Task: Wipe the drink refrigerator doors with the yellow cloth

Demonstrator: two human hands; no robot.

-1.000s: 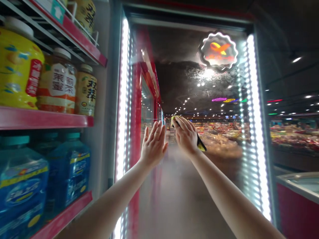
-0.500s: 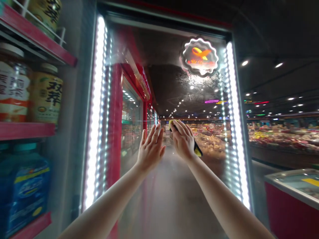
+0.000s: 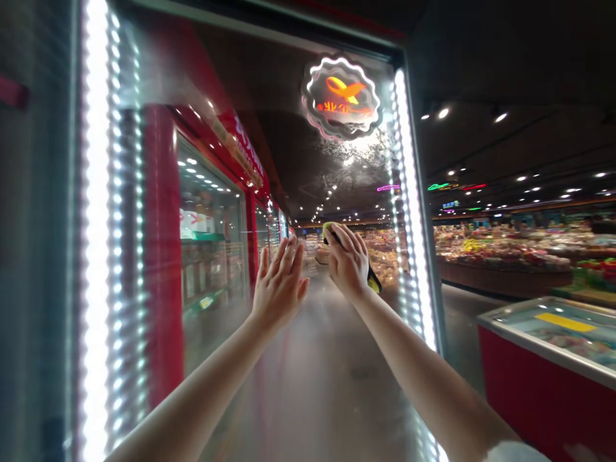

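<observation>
A glass door (image 3: 308, 385) with bright LED strips along both sides stands in front of me. My left hand (image 3: 280, 285) is raised at the middle of the glass, fingers spread and nothing in it. To its right, my right hand (image 3: 350, 262) is closed over a yellow and black cloth (image 3: 374, 281), which shows at its fingertips and beside the wrist. The cloth lies between that palm and the glass. A round lit sign (image 3: 342, 97) is on the upper right of the door.
Red-framed glass cabinets (image 3: 163, 256) run along the left behind the door. At the lower right is a red chest freezer (image 3: 539, 385) with a metal rim. Produce displays (image 3: 500, 247) fill the background on the right.
The view has turned right, so the door sits further left in the picture and the shelf of bottles has left the frame. Both hands keep nearly the same pose.
</observation>
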